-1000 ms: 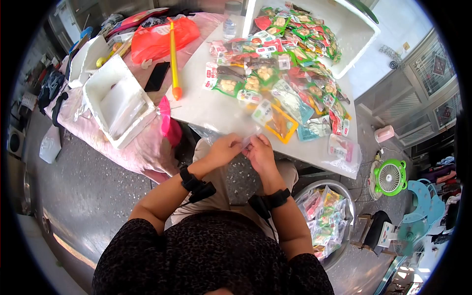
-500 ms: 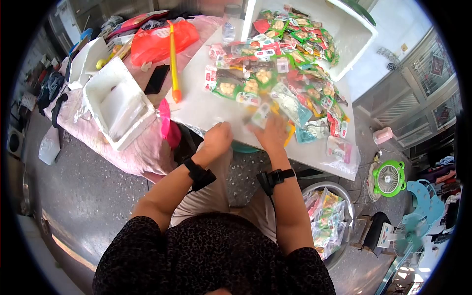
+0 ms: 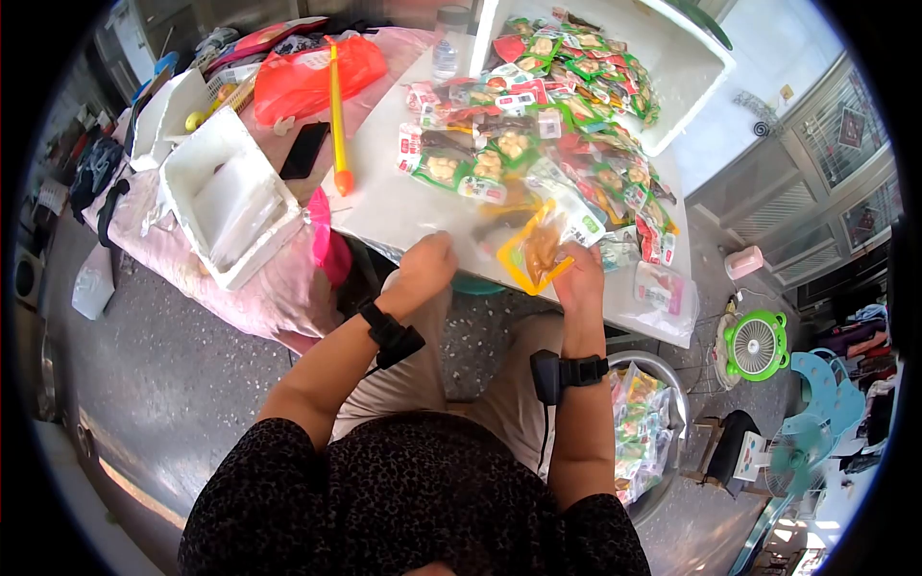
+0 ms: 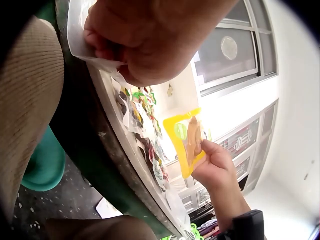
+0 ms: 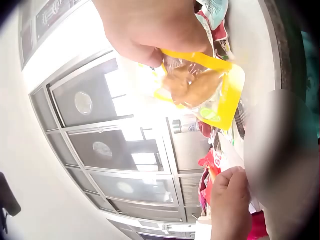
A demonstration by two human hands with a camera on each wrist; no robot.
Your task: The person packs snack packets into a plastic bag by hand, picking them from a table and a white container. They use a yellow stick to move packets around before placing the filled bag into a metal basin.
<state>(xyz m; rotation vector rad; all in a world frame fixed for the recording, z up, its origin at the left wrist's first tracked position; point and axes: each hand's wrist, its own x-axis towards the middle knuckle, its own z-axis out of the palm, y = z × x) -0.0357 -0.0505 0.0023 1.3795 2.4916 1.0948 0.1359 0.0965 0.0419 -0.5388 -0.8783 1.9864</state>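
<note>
At the near edge of the white table, two hands are at work: the right hand pinches one yellow packet, held up at its 11 o'clock. The left hand, at 9 o'clock, curls its fingers on one clear bag.

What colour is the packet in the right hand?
The packet is yellow with brownish contents; clearest in the right wrist view.

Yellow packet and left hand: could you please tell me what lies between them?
In the head view, only a strip of white tabletop separates the left hand, gripping a clear bag, from the yellow packet pinched by the right hand.
</note>
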